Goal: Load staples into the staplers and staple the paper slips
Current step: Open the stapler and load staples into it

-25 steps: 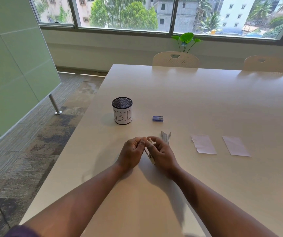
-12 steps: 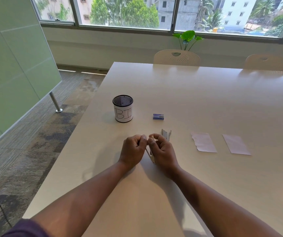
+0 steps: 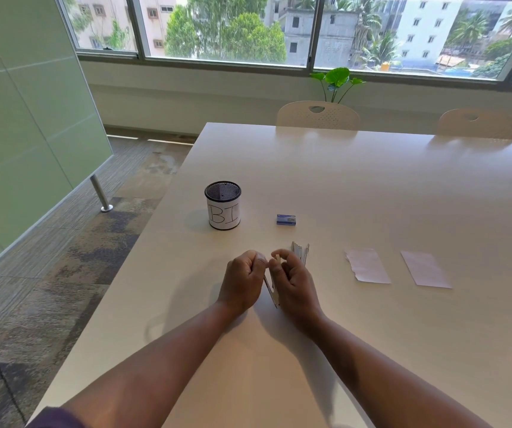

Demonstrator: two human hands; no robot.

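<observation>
Between my two hands, near the table's front left, a white stapler (image 3: 270, 290) stands tilted. Only a thin strip of it shows. My left hand (image 3: 242, 281) has curled fingers and pinches the stapler's upper end. From the other side my right hand (image 3: 293, 281) grips it with curled fingers. Just behind my right hand a second white stapler (image 3: 301, 251) lies open on the table. A small blue staple box (image 3: 286, 219) sits further back. Two white paper slips (image 3: 368, 266) (image 3: 425, 269) lie flat to the right.
A black mesh cup (image 3: 223, 206) with a white label stands at the back left of my hands. The table's left edge (image 3: 131, 257) drops to carpet. Two chairs (image 3: 318, 115) stand at the far side.
My fingertips have parted slightly at the top of the stapler. Both hands stay in the same spot on the table.
</observation>
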